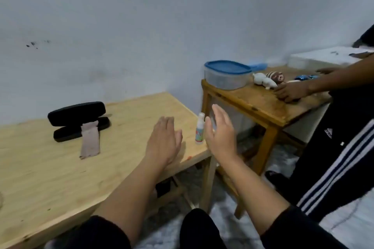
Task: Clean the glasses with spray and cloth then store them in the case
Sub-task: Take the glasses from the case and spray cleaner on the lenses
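We begin with the hands, and both hold nothing. Our left hand (165,137) hovers flat over the light wooden table (40,178), fingers straight and close together, palm down. Our right hand (219,133) is raised just beyond the table's right edge, fingers spread and relaxed, palm turned toward the left. Between the two hands, close to the right hand's thumb side, the small spray bottle (200,130) stands upright near the table's right edge; we cannot tell whether the hand touches it, but no finger is curled round it.

Further left on the same table lies the black glasses case (77,118), open, with its lid tilted up behind the lower half. The grey cloth (90,141) hangs over the front rim of the lower half and runs down onto the table. The glasses themselves we cannot see; perhaps they sit inside the case under the cloth, but this is hidden.

We judge that the task is at its very start: no spraying, no wiping, no storing is shown. All steps seem to remain, beginning with taking out the glasses and the spray.

On the darker table (263,105) to the right, another person (334,127) handles small toys beside a blue-lidded container (226,75).
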`<state>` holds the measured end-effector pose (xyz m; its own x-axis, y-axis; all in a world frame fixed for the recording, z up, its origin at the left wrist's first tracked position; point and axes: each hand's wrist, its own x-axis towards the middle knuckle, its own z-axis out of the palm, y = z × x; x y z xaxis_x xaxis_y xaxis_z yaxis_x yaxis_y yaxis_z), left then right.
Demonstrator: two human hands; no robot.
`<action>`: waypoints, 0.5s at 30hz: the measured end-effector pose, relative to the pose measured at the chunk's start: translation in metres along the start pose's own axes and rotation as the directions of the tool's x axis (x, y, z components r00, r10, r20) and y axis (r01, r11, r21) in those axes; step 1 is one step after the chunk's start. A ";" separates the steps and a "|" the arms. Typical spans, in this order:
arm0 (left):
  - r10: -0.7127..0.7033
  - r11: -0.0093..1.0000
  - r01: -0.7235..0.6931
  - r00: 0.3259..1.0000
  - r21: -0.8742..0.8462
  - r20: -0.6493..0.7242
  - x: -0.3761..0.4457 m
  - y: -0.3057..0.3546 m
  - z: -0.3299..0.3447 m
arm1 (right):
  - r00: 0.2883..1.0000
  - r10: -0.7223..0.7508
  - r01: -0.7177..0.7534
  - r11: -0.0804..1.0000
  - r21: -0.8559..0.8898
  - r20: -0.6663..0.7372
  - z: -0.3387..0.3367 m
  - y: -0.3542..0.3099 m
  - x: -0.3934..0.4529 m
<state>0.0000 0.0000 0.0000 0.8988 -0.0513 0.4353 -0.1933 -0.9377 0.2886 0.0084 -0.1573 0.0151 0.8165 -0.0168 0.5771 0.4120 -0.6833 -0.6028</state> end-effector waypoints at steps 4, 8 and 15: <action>-0.057 0.995 0.073 0.979 -0.074 0.197 -0.009 -0.003 0.030 | 0.992 0.125 -0.128 0.986 0.104 0.035 0.019 0.024 -0.029; -0.069 0.997 0.077 0.958 -0.018 0.279 -0.004 -0.007 0.040 | 0.992 0.121 -0.125 0.978 0.168 0.036 0.037 0.033 -0.029; -0.079 0.996 0.084 0.958 -0.009 0.275 -0.004 -0.008 0.041 | 0.993 0.115 -0.121 0.955 0.271 0.036 0.056 0.038 -0.015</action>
<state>0.0144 -0.0062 -0.0390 0.9846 -0.0697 0.1603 -0.1203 -0.9356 0.3321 0.0349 -0.1418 -0.0473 0.8728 -0.0689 0.4832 0.4041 -0.4531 -0.7946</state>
